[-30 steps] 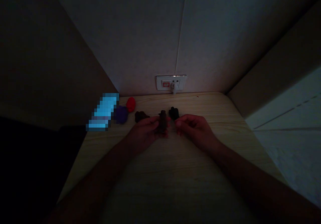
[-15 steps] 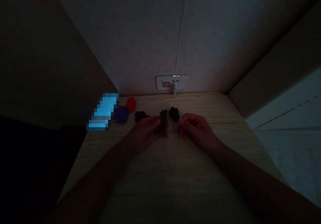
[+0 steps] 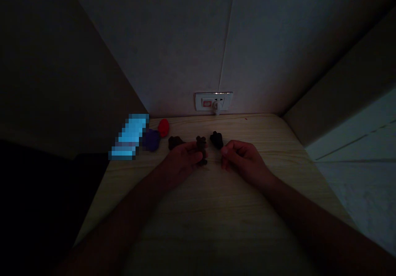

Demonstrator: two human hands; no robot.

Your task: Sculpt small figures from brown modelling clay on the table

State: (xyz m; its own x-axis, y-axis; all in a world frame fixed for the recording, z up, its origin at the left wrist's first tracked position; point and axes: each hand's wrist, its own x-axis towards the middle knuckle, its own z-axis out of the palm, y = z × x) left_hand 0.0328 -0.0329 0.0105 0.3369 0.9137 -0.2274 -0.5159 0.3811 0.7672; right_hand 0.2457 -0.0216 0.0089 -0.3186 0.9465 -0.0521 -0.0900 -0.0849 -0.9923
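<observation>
My left hand [image 3: 182, 160] is closed around a small dark brown figure [image 3: 201, 149], perhaps of modelling clay, held upright with small knobs at its top and bottom. A brown lump [image 3: 175, 142] lies just behind my left fingers and is partly hidden by them. My right hand [image 3: 243, 156] has its thumb and forefinger pinched together. What sits between them, if anything, is too dark to make out. A black lump [image 3: 216, 140] lies on the table just beyond my right fingertips.
A purple lump [image 3: 151, 140] and a red lump [image 3: 163, 128] lie at the back left of the wooden table [image 3: 216, 210]. Beside them is a bright, pixelated blue panel [image 3: 131, 135]. A wall socket [image 3: 213, 101] with a plug sits behind the table. The room is dim.
The brown figure has turned in my left hand, so its knobs now show. My right hand has drawn slightly to the right, away from the figure. The view has shifted a little.
</observation>
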